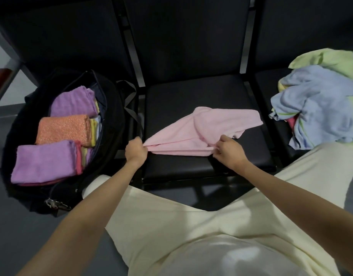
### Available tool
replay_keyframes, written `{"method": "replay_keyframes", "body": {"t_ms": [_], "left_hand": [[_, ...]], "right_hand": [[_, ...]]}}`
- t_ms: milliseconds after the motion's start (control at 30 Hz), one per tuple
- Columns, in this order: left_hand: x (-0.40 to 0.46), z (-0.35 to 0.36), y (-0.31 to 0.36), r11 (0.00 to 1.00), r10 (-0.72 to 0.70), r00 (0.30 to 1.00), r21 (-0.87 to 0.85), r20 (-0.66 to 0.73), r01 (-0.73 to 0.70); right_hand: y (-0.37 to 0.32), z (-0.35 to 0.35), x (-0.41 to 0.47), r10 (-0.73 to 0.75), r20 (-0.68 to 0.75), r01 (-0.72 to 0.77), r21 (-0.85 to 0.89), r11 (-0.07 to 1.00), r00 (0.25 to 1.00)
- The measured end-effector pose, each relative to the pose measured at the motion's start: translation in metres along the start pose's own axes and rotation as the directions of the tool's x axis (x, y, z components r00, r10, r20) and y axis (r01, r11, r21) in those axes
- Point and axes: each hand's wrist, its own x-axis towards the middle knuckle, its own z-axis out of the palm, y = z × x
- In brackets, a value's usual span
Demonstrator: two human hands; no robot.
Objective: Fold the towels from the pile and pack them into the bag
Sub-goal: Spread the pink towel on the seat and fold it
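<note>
I see the pink towel [201, 134] lying rumpled on the black seat cushion [211, 92], its near edge pulled taut between both hands. My left hand [135, 150] has its fingers curled tight on the left corner; my right hand [229, 151] pinches the edge. The open black bag [112, 108] on the left holds folded purple and orange towels. The unfolded pile [319, 104] sits on the right.

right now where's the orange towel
In the head view the orange towel lies folded inside the black bag at left, between two purple towels.
</note>
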Motion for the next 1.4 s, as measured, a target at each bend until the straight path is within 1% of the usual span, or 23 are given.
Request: {"method": "replay_keyframes", "body": {"t_ms": [67,100,167,267,300,367,533,600,733,800,867,967,1033,1100,1167,1200,1233,1267,1300,1333,1400], "left_hand": [[0.002,0.003,0.006,0.980,0.108,0.993,0.164,0.043,-0.114],[0.003,0.006,0.010,0.969,0.140,0.988,0.197,0.057,-0.149],[0.001,0.011,0.021,0.962,0.182,0.982,0.198,0.051,-0.189],[-0.005,0.017,0.035,0.961,0.240,0.969,0.151,-0.053,-0.230],[-0.006,0.019,0.037,0.954,0.270,0.961,0.153,-0.065,-0.258],[-0.007,0.022,0.039,0.944,0.290,0.957,0.172,-0.020,-0.283],[-0.001,0.021,0.035,0.959,0.200,0.975,0.184,0.100,-0.216],[0.001,0.018,0.036,0.955,0.166,0.979,0.226,0.119,-0.190],[0.003,0.010,0.039,0.945,0.119,0.986,0.292,0.120,-0.150],[0.006,0.005,0.036,0.955,0.121,0.991,0.267,0.051,-0.130],[0.007,-0.002,0.035,0.982,0.126,0.988,0.155,-0.084,-0.112],[0.004,-0.021,0.042,0.987,0.081,0.960,-0.111,-0.270,-0.114],[0.003,-0.035,0.048,0.958,0.053,0.928,-0.243,-0.368,-0.151],[0.004,-0.050,0.057,0.910,-0.029,0.895,-0.383,-0.445,-0.161],[0.007,-0.067,0.070,0.820,-0.192,0.872,-0.562,-0.449,-0.109],[0.010,-0.075,0.077,0.742,-0.287,0.863,-0.666,-0.415,-0.074],[0.014,-0.083,0.084,0.639,-0.368,0.855,-0.768,-0.365,-0.053],[0.018,-0.091,0.091,0.528,-0.421,0.852,-0.848,-0.312,-0.050],[0.022,-0.098,0.096,0.445,-0.447,0.849,-0.893,-0.280,-0.060],[0.024,-0.106,0.101,0.412,-0.449,0.850,-0.908,-0.276,-0.077],[0.024,-0.120,0.110,0.410,-0.419,0.856,-0.904,-0.303,-0.120]], "right_hand": [[0.010,-0.006,-0.004,-0.038,-0.062,0.039,0.027,0.999,0.997],[0.014,-0.008,-0.006,-0.061,-0.087,0.064,0.033,0.997,0.994],[0.023,-0.013,-0.008,-0.098,-0.108,0.103,0.040,0.994,0.989],[0.031,-0.016,-0.010,-0.116,-0.110,0.120,0.034,0.992,0.987],[0.032,-0.016,-0.010,-0.114,-0.110,0.119,0.034,0.992,0.987],[0.032,-0.015,-0.010,-0.116,-0.119,0.122,0.041,0.992,0.986],[0.031,-0.014,-0.011,-0.104,-0.161,0.117,0.074,0.990,0.982],[0.032,-0.013,-0.012,-0.092,-0.182,0.110,0.090,0.990,0.979],[0.035,-0.012,-0.014,-0.074,-0.184,0.091,0.087,0.992,0.980],[0.039,-0.012,-0.014,-0.040,-0.173,0.059,0.104,0.993,0.984],[0.042,-0.013,-0.015,0.015,-0.185,0.015,0.160,0.987,0.983],[0.043,-0.021,-0.016,0.106,-0.239,-0.038,0.274,0.961,0.965],[0.042,-0.029,-0.017,0.099,-0.280,-0.017,0.280,0.960,0.955],[0.044,-0.037,-0.017,0.049,-0.316,0.025,0.225,0.974,0.948],[0.049,-0.046,-0.015,0.022,-0.364,0.052,0.193,0.980,0.931],[0.051,-0.052,-0.013,0.017,-0.384,0.058,0.183,0.981,0.923],[0.053,-0.058,-0.010,0.014,-0.401,0.063,0.177,0.982,0.916],[0.055,-0.064,-0.007,0.005,-0.415,0.073,0.171,0.983,0.910],[0.056,-0.071,-0.004,-0.009,-0.422,0.087,0.167,0.982,0.907],[0.058,-0.076,-0.001,-0.025,-0.420,0.102,0.162,0.982,0.907],[0.063,-0.086,0.005,-0.057,-0.415,0.132,0.156,0.979,0.908]]}}
